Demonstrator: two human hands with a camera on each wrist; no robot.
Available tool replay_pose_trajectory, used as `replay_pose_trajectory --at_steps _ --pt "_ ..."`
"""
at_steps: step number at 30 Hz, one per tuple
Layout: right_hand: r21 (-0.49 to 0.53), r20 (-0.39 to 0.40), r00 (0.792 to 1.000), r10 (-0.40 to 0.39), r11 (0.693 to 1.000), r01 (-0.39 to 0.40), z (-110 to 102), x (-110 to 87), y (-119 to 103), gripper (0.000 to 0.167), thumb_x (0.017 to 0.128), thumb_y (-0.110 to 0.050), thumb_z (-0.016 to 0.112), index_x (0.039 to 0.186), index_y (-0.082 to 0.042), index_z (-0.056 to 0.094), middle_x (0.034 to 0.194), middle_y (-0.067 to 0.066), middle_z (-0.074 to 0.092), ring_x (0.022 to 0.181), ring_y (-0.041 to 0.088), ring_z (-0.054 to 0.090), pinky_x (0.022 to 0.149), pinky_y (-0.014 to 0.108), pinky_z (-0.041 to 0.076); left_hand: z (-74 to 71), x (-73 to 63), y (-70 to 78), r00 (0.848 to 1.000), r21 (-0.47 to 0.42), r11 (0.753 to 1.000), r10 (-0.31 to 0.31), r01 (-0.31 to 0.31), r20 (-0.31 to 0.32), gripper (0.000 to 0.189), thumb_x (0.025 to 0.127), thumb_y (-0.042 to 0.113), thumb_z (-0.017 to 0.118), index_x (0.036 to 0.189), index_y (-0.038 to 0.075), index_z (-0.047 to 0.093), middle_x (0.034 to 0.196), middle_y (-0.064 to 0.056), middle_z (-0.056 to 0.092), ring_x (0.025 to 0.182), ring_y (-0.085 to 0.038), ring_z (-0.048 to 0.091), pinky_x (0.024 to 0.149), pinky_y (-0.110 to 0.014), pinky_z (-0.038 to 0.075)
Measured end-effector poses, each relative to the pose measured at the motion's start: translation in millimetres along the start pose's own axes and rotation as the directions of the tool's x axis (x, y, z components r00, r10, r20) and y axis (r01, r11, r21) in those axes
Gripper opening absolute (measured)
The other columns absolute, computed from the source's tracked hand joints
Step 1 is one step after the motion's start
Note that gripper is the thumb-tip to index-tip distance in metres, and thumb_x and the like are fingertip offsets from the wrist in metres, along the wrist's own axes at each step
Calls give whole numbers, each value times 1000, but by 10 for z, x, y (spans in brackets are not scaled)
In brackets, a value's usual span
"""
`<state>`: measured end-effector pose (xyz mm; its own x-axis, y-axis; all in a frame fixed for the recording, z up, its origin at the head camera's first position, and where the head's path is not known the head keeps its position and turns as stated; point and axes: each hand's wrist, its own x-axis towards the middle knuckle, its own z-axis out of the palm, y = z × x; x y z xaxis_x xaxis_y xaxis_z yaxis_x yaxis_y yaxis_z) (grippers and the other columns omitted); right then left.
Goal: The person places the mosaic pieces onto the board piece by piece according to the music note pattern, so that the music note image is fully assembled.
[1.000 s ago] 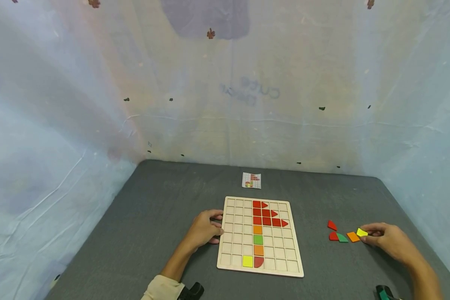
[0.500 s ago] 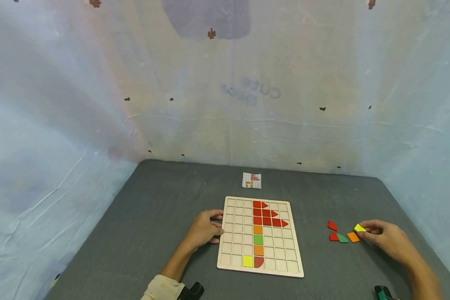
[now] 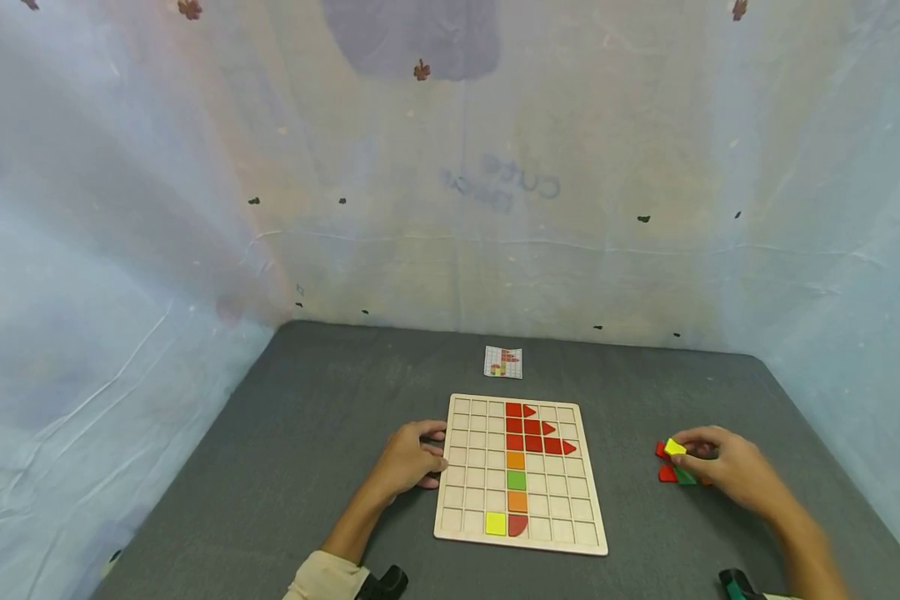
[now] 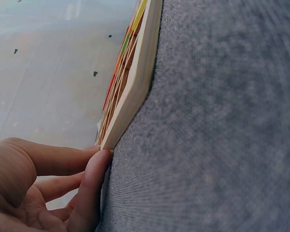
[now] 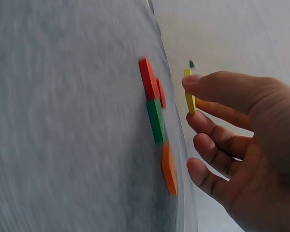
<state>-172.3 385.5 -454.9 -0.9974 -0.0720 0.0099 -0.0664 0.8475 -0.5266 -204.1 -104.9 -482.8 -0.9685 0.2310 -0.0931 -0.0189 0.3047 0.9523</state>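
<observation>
A square wooden grid board [image 3: 472,475] lies on the table, with red, orange, green and yellow tiles set in some of its cells. At its left edge is my left hand [image 3: 407,457]; in the left wrist view the thumb [image 4: 94,186] and forefinger pinch the board's rim [image 4: 130,99]. My right hand [image 3: 727,467] holds a yellow tile [image 5: 190,96] between thumb and fingers, raised over the loose pieces. Under it are two red pieces [image 5: 148,79], a green quarter-round piece [image 5: 155,121] and an orange tile [image 5: 169,169], partly hidden by the hand in the head view.
A small printed card [image 3: 503,362] with a coloured grid pattern lies behind the board. The dark grey table [image 3: 330,392] is enclosed by pale hanging sheets [image 3: 390,167] at the back and sides.
My right hand has lifted the yellow tile from beside the orange one and carried it left, over the red and green pieces. The left hand and board have stayed put.
</observation>
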Motion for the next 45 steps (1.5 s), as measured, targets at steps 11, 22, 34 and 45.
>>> replay_pose_trajectory --at_steps 11,22,34,45 --pt "75 12 993 -119 990 118 286 94 -395 28 93 -28 83 115 -11 77 108 3 67 87 12 56 65 27 50 6 -13 -7 1000 11 1000 12 -12 -4 62 83 -6 76 143 -5 61 130 -20 63 99 -24 71 59 -36 65" --pt "112 8 969 -249 963 246 539 140 -793 21 92 -26 84 111 -21 79 102 -9 66 91 11 55 72 26 47 9 -14 -8 1000 13 1000 9 -9 -7 62 83 -6 76 143 -3 61 130 -19 63 100 -23 71 59 -36 65" --pt "144 92 951 -296 949 282 759 147 -1122 25 93 -27 83 115 -18 77 102 -9 66 91 12 53 73 27 48 14 -6 -15 1000 9 1000 3 -3 -11 61 83 -7 77 143 -3 62 130 -18 64 99 -22 71 59 -36 65" --pt "176 125 899 -420 901 396 919 157 -1407 24 92 -30 84 111 -17 78 103 -9 67 93 11 57 78 29 53 4 -4 -4 1000 0 1000 7 -7 -2 63 84 -6 76 144 -4 60 132 -20 63 102 -24 71 60 -36 65"
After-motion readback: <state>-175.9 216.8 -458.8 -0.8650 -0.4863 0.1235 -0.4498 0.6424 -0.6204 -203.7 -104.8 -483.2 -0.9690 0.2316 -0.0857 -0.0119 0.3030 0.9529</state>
